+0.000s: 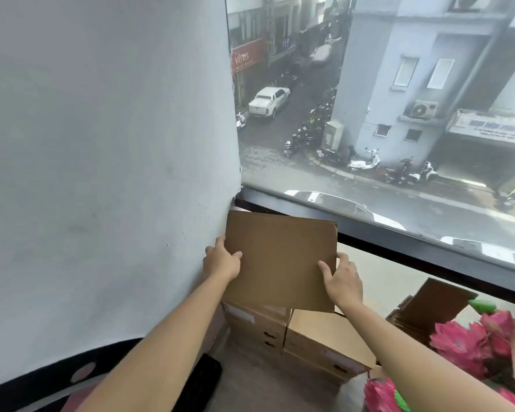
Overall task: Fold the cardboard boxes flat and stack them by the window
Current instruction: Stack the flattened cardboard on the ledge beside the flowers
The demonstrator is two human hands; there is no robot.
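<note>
We hold a flat cardboard box [280, 263] in the corner by the window [399, 144]. Our left hand [222, 260] grips its left edge, close to the wall [101, 144]. Our right hand [342, 282] grips its right edge. Under it sit more brown boxes [318, 340]. Pink flowers [464, 343] lie to the right.

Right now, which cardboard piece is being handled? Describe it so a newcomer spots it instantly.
Find the window frame where it meets the white wall. In that corner, the left hand and right hand grip the flattened cardboard box by its side edges. Unlike the closed boxes beneath, it is one thin, plain sheet.
</note>
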